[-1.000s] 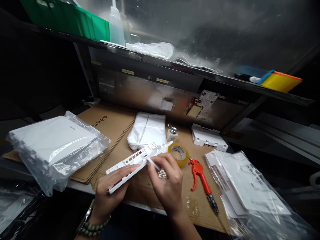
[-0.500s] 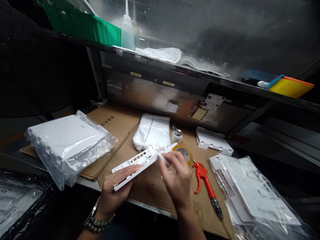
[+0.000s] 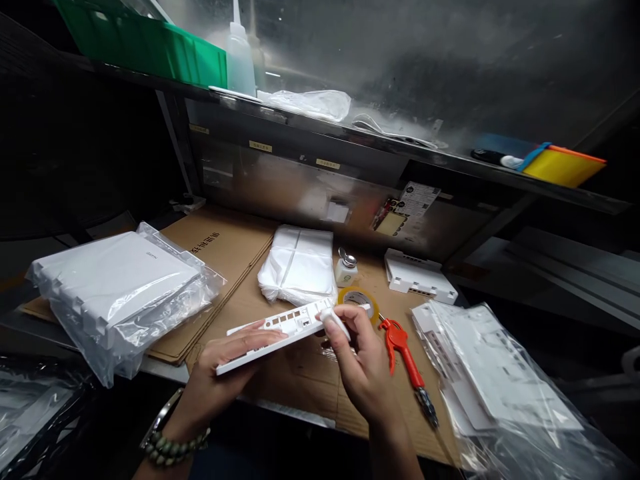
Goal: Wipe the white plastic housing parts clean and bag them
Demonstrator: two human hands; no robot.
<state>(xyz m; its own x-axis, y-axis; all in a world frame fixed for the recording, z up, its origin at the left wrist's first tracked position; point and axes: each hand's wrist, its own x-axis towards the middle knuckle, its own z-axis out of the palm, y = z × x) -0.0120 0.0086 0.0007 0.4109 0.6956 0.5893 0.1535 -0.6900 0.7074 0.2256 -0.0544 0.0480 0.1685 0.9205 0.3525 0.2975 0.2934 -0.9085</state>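
Observation:
My left hand (image 3: 220,377) grips the near end of a long white plastic housing panel (image 3: 280,328) with several rectangular cut-outs, held level above the cardboard-covered bench (image 3: 300,380). My right hand (image 3: 363,363) pinches a small white stick-like tool (image 3: 336,322) against the panel's far end. A bead bracelet is on my left wrist. A roll of yellow tape (image 3: 359,298) lies just behind my right hand.
A red air blow gun (image 3: 406,360) lies right of my hand. Bagged white housings sit at left (image 3: 115,283) and right (image 3: 495,380). Behind are folded white bags (image 3: 299,263), a small pump bottle (image 3: 345,268), a white housing (image 3: 419,277). The shelf carries a green bin (image 3: 145,40) and a squeeze bottle (image 3: 239,53).
The panel has tilted down flatter. My right hand slid along it to its far end, the white tool now pressed at that end.

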